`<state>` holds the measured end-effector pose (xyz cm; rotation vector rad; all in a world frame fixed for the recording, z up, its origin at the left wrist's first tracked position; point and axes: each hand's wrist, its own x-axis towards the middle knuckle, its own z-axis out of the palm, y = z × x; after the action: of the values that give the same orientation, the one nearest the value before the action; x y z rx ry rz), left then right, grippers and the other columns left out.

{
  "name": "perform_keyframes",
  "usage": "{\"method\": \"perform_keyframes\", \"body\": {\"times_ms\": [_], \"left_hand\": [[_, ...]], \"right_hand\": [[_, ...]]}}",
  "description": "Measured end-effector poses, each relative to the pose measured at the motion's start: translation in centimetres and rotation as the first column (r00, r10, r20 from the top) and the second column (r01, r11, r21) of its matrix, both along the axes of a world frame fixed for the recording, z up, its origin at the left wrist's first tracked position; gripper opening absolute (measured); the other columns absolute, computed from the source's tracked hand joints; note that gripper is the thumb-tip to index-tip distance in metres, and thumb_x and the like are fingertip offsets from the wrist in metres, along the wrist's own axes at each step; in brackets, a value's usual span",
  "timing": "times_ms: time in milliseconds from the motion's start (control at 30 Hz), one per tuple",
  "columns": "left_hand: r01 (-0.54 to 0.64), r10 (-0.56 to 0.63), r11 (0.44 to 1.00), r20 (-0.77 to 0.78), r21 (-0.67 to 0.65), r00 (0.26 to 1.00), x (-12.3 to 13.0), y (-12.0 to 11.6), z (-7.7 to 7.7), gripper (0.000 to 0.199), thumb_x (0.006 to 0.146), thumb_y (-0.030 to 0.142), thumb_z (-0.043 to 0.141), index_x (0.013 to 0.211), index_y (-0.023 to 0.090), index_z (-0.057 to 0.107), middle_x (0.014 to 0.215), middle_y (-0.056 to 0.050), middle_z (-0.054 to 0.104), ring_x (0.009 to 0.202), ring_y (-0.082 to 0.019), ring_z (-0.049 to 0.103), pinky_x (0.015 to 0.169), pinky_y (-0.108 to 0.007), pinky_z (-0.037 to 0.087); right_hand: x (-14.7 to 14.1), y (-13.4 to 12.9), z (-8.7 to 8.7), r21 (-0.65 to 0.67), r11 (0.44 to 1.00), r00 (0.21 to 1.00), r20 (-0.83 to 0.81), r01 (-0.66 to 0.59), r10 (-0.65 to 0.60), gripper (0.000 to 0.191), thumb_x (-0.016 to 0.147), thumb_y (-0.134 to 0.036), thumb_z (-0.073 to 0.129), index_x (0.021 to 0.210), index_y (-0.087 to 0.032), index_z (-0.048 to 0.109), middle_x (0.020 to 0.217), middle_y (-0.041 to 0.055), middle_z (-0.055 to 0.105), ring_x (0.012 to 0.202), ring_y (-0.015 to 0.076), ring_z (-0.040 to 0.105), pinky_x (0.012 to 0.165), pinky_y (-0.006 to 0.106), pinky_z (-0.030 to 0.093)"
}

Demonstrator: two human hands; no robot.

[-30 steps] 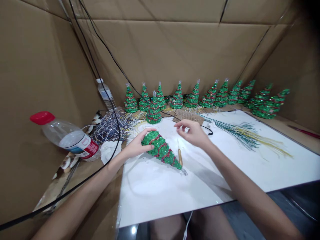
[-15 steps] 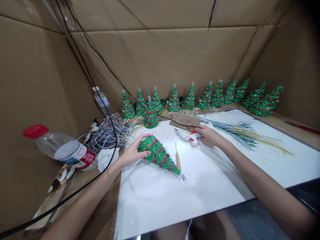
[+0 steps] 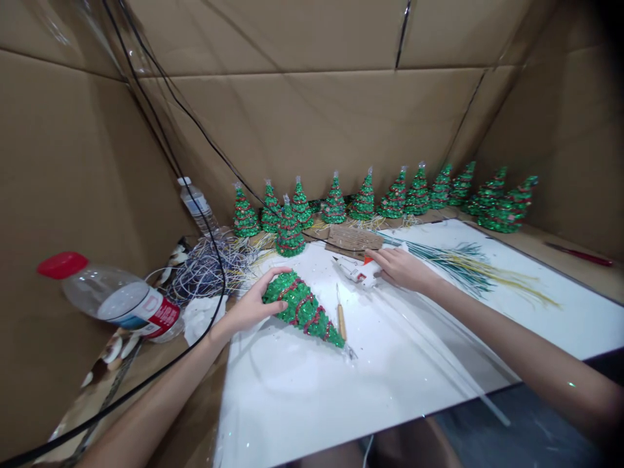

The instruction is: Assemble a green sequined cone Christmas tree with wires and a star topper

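Note:
My left hand (image 3: pixel 253 307) is wrapped around the base of a small green Christmas tree (image 3: pixel 305 310) with red garlands. The tree lies tilted over the white board, its clear tip (image 3: pixel 349 353) pointing towards me and to the right. My right hand (image 3: pixel 402 268) grips a white hot glue gun (image 3: pixel 361 272) by its rear, nozzle facing left; part of the gun is hidden under the fingers. A long clear glue stick (image 3: pixel 468 377) trails from behind it towards the front edge. Between the hands lies an awl (image 3: pixel 341 317) with a wooden handle.
Several finished-looking trees (image 3: pixel 362 198) line the cardboard wall. Left are a red-capped bottle (image 3: pixel 129 300), a smaller bottle (image 3: pixel 195 203), tangled wires (image 3: pixel 207 265) and a black cable (image 3: pixel 221 247). Green and yellow strands (image 3: pixel 468 265) lie right, behind them red-handled pliers or tweezers (image 3: pixel 580 254).
My right hand has closed further around the glue gun and shifted it slightly; the long glue stick behind it now shows more plainly. The whole view has moved a little. The left hand keeps the tree.

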<state>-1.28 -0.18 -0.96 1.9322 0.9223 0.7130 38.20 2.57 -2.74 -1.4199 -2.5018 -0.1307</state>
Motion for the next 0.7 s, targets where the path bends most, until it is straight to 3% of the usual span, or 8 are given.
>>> {"method": "perform_keyframes", "body": {"times_ms": [167,367,533,700], "left_hand": [[0.0,0.001,1.0,-0.028,0.019,1.0,-0.1,0.0,0.0,0.058,0.081,0.026,0.064,0.134,0.025,0.039,0.139,-0.007,0.046,0.129,-0.03,0.043,0.106,-0.04,0.038],[-0.009,0.011,0.999,-0.054,0.033,0.999,-0.2,0.0,-0.1,0.059,0.082,0.025,0.064,0.135,0.025,0.039,0.142,-0.006,0.045,0.132,-0.03,0.042,0.106,-0.038,0.04],[-0.019,0.023,0.999,-0.066,0.05,0.998,-0.2,-0.1,-0.1,0.059,0.081,0.025,0.063,0.135,0.025,0.039,0.141,-0.006,0.045,0.131,-0.029,0.042,0.111,-0.04,0.033],[-0.021,0.024,0.999,-0.068,0.044,0.997,-0.3,0.0,-0.2,0.06,0.081,0.025,0.064,0.136,0.025,0.039,0.142,-0.007,0.044,0.132,-0.029,0.042,0.112,-0.042,0.031]], "right_hand": [[-1.6,-0.8,1.0,0.06,0.993,0.965,-0.249,0.103,-0.085,0.031,0.083,-0.022,0.047,0.112,-0.014,0.058,0.103,0.0138,0.066,0.093,0.0268,0.061,0.08,0.037,0.046],[-6.3,-1.5,1.9,-0.02,0.952,0.789,-0.554,0.306,-0.265,0.033,0.087,-0.037,0.043,0.093,-0.014,0.065,0.074,0.0051,0.068,0.063,0.02,0.062,0.055,0.028,0.046],[-8.0,-2.3,1.6,-0.118,0.929,0.685,-0.644,0.35,-0.34,0.041,0.072,-0.054,0.065,0.078,-0.014,0.071,0.066,0.0042,0.07,0.057,0.0206,0.065,0.05,0.028,0.047],[-8.0,-3.1,1.2,-0.09,0.942,0.686,-0.663,0.324,-0.299,0.033,0.07,-0.05,0.069,0.075,-0.018,0.071,0.065,0.0038,0.072,0.058,0.0219,0.067,0.054,0.03,0.05]]}}
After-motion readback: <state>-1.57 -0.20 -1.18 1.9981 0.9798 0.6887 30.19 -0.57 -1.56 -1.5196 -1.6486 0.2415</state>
